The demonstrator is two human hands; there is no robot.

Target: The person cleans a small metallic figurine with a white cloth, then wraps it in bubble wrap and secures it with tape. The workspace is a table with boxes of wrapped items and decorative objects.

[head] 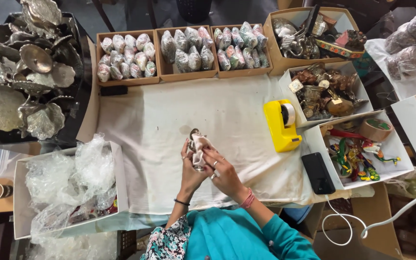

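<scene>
My left hand (190, 169) grips a small silver metal ornament (193, 135) above the white cloth-covered table (160, 125). My right hand (222, 171) presses a small white cloth (201, 145) against the ornament, covering most of it. Both hands meet near the table's front middle. There are rings on my fingers, a dark band on the left wrist and a pink one on the right.
Three cardboard trays of wrapped items (184, 50) line the far edge. A yellow tape dispenser (282, 125) and black phone (318, 172) lie right. Boxes of metal and colourful figurines (357, 154) stand right. Silver leaf-shaped dishes (25, 72) are piled left, a box of plastic wrap (68, 183) near left.
</scene>
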